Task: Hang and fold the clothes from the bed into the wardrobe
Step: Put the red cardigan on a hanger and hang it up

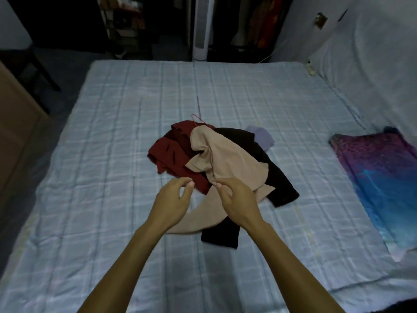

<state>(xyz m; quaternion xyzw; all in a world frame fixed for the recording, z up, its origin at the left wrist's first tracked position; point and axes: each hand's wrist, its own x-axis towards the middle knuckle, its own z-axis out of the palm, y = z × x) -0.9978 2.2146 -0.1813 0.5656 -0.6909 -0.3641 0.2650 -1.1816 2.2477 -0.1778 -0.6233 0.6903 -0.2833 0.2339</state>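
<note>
Two bare forearms reach in from the bottom edge, over the bed (101, 166) with its pale blue checked cover. The left hand (174, 196) hovers at the near edge of the pile, fingers half curled, a gap between thumb and fingertips, nothing in it. The right hand (239, 201) is beside it, thumb and fingers pinching the beige garment (228, 159) at its near fold. That beige garment lies on top of the heap in the middle of the bed, one long end trailing back under the wrists. Under it to the left, a dark red garment (169, 154), crumpled (a thin red string loops out at its far side). To the right, a black garment (277, 179) spreads from beneath the beige, with one piece reaching toward the camera. Just behind the black, a corner of lilac cloth (261, 136) peeks out. Well off to the right lies a purple and blue cloth (383, 177), flat on the cover. Beyond the foot of the bed, a white tower fan (200, 30) stands upright, and clothes hang in the dark wardrobe (264, 21) beside it
</note>
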